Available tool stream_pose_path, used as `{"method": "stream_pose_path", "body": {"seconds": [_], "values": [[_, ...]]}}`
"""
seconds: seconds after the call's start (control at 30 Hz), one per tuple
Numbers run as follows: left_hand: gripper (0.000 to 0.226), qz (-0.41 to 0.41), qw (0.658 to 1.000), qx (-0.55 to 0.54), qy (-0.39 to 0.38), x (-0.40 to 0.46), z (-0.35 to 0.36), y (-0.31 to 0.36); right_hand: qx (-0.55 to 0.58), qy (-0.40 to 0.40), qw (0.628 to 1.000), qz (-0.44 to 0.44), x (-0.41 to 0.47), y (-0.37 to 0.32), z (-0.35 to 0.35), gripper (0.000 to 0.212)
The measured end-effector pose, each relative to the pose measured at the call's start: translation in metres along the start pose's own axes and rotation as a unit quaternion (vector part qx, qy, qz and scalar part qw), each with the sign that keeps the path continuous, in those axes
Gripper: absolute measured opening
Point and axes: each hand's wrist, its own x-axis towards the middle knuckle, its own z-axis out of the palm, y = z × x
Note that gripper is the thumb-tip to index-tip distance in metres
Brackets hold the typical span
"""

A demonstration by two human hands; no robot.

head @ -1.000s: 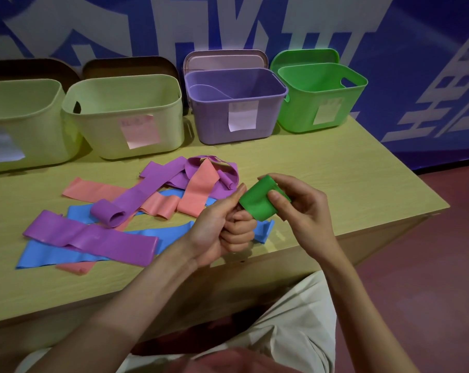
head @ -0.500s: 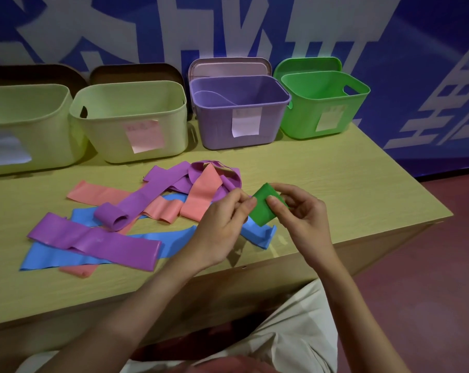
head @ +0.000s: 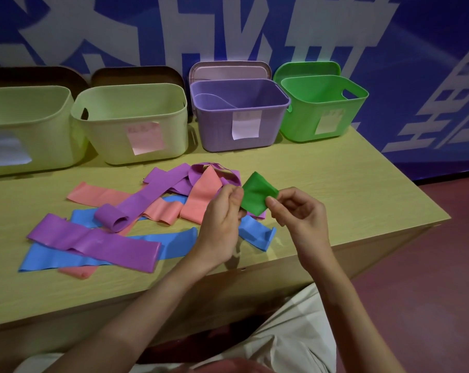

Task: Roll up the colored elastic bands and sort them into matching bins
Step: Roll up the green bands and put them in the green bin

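Together, both hands pinching green band

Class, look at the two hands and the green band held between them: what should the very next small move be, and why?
Probably carry the green band right and back, then drop it into the green bin. The left hand and right hand pinch it as a compact bundle above the table, so rolling looks about done, and that open bin matches its colour.
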Motion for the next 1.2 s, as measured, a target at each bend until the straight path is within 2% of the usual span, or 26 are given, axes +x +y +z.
{"method": "stream_pose_path", "body": {"seconds": [0.1, 0.2, 0.3, 0.4, 0.57, 0.77, 0.87, 1.03, 1.2], "values": [[0.03, -0.047, 0.995, -0.09, -0.009, -0.001, 0.001, 0.004, 0.005, -0.013, 1.0, 0.009, 0.001, -0.002, 0.001, 0.018], [0.031, -0.073, 0.987, -0.133, -0.056, -0.001, 0.0, 0.006, -0.004, -0.02, 1.0, 0.005, 0.004, -0.003, 0.0, 0.016], [0.031, -0.065, 0.986, -0.121, -0.098, -0.002, -0.002, 0.004, -0.024, -0.023, 0.999, 0.003, 0.007, -0.002, -0.001, 0.011], [0.028, -0.062, 0.986, -0.104, -0.118, 0.001, -0.003, 0.0, -0.039, 0.002, 0.999, 0.003, 0.008, 0.001, 0.002, 0.018], [0.027, -0.041, 0.991, -0.056, -0.111, 0.004, -0.002, -0.003, -0.043, 0.045, 0.998, -0.001, 0.008, 0.006, 0.006, 0.014], [0.029, -0.01, 0.997, 0.046, -0.066, 0.007, 0.005, -0.008, -0.009, 0.097, 0.995, -0.009, 0.01, 0.004, 0.01, 0.013], [0.037, 0.032, 0.987, 0.145, -0.054, 0.011, 0.003, -0.016, -0.006, 0.094, 0.996, -0.002, 0.011, 0.004, 0.012, 0.013], [0.021, 0.111, 0.944, 0.305, -0.053, 0.018, -0.003, -0.017, 0.028, 0.094, 0.994, 0.047, 0.014, 0.009, 0.009, 0.007], [0.017, 0.138, 0.899, 0.407, -0.08, 0.021, -0.013, -0.018, 0.09, 0.059, 0.991, 0.078, 0.019, 0.017, 0.0, 0.016]]}}
